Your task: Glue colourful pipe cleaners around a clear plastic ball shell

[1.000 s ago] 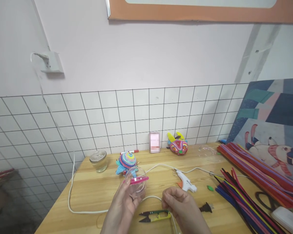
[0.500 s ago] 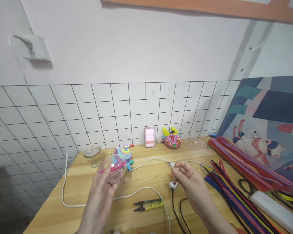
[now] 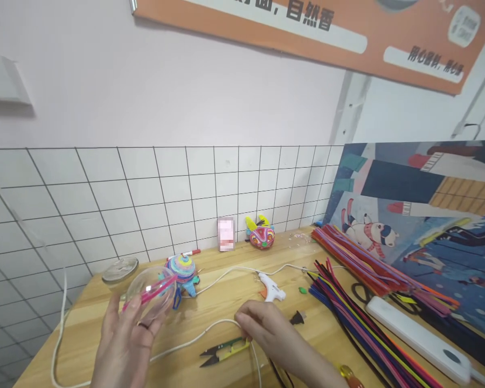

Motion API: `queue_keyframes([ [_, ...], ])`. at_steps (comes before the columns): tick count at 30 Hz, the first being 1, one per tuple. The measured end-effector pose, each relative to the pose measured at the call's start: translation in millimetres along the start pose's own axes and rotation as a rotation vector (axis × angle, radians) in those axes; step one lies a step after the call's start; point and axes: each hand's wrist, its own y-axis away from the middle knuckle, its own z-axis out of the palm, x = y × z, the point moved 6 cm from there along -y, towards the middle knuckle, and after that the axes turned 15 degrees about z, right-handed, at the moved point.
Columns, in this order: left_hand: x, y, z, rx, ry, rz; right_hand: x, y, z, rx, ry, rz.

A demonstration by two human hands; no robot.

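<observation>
My left hand point(image 3: 127, 334) grips a clear, rounded plastic container point(image 3: 153, 291) with a pink band across it, held above the table's left part. Just behind it sits a turtle-like craft figure point(image 3: 181, 269) with a pastel spiral on top. My right hand point(image 3: 267, 328) has its fingers bent and pressed together; whatever they hold, if anything, is hidden. It hovers by the yellow-green handles of the thread snips point(image 3: 224, 350), whose dark blades point left. Beyond the right hand lies a white glue gun point(image 3: 272, 289) with an orange trigger.
Bundles of coloured pipe cleaners point(image 3: 347, 312) and a white power strip point(image 3: 418, 337) fill the right side. A white cable point(image 3: 198, 335) loops across the wooden table. A glass jar point(image 3: 120, 270) stands back left; a colourful animal-head craft point(image 3: 261, 236) sits by the tiled wall.
The view has turned right, bringing more of the orange sign in. My right hand has moved left and nearer, away from the glue gun. My left hand still holds the clear container.
</observation>
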Motion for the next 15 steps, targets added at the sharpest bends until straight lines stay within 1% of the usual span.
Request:
queue_keyframes([
  [2,2.1,-0.8,-0.2,-0.009,0.000,0.009,4.9,-2.0,-5.8,0.019,0.080,-0.001],
  [4,5.0,-2.2,-1.5,-0.006,-0.004,0.024,11.0,-2.7,-8.7,0.002,0.152,-0.002],
  [7,11.2,-5.0,-4.0,0.005,-0.013,0.060,21.9,0.5,-1.7,-0.033,0.278,-0.038],
  [8,13.6,-5.8,-4.9,0.009,-0.013,0.073,26.7,2.0,4.6,-0.047,0.326,-0.063],
  [10,17.9,-6.9,-6.5,0.017,-0.004,0.097,38.5,4.6,24.6,-0.097,0.437,-0.148],
  [13,21.3,-6.6,-7.6,0.022,0.018,0.102,63.3,7.0,67.3,-0.208,0.632,-0.353],
  [15,21.8,-5.4,-8.0,0.027,0.033,0.098,83.0,7.2,92.0,-0.236,0.701,-0.446],
])
